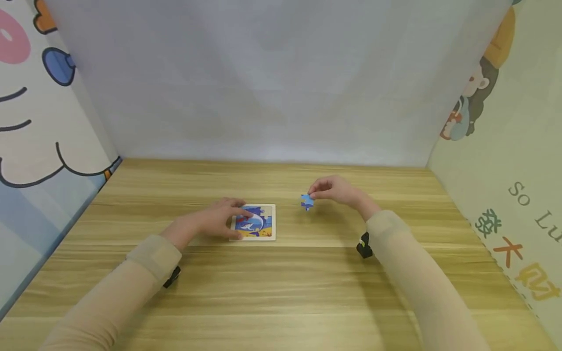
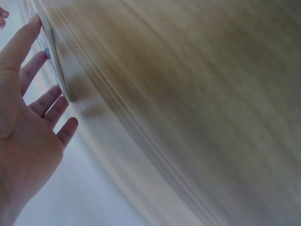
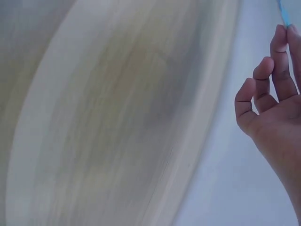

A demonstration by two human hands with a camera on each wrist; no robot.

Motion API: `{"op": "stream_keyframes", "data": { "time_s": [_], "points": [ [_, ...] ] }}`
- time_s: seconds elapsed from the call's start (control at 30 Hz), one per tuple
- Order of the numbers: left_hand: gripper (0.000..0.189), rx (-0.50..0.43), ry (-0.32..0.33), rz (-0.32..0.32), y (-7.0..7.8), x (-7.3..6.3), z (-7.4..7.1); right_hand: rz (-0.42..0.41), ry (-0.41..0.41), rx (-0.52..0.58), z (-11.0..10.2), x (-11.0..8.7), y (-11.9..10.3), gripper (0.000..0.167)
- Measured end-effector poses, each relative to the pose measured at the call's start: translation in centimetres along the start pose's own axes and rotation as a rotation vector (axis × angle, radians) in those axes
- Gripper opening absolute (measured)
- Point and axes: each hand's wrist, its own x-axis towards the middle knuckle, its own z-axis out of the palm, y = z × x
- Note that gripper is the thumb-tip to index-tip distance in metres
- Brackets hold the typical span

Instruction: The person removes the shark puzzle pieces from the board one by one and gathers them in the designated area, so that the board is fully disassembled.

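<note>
A jigsaw puzzle [image 1: 269,234] in a white frame lies flat on the table, its picture showing a dolphin on blue with yellow below. Near its top right is a pale gap. My left hand [image 1: 219,218] rests at the puzzle's left side, fingers spread and fairly straight over the frame and picture; the left wrist view shows the same hand [image 2: 33,103] along the frame's edge [image 2: 57,66]. To the right, my right hand [image 1: 335,190] pinches a blue puzzle piece [image 1: 307,201] above the table. In the right wrist view only a thin edge of the piece [image 3: 283,13] shows at the fingertips.
The wood-grain table [image 1: 281,292] runs back to a pale grey curtain [image 1: 272,87]. Printed cartoon panels stand at the left [image 1: 48,122] and right [image 1: 505,170]. A black wrist device [image 1: 364,246] sits under the right sleeve, another [image 1: 172,277] under the left.
</note>
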Motion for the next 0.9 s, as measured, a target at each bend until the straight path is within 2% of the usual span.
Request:
{"op": "stream_keyframes", "data": {
  "time_s": [0.13,0.43,0.57,0.9],
  "points": [
    [0.062,0.014,0.004,0.007,-0.1,0.1,0.0,-0.002,-0.005,-0.004,-1.1,-0.4,0.9,0.019],
    [0.061,0.002,-0.001,0.009,-0.1,0.2,0.0,0.053,0.003,-0.076,-2.8,-1.2,3.1,0.02],
    [0.061,0.007,-0.004,0.006,-0.2,0.1,-0.1,0.065,0.008,-0.104,-3.1,-1.5,4.1,0.021],
    [0.062,0.007,-0.006,-0.005,-0.4,0.2,0.1,0.144,0.063,-0.093,-3.5,-2.4,5.6,0.024]
  ]
}}
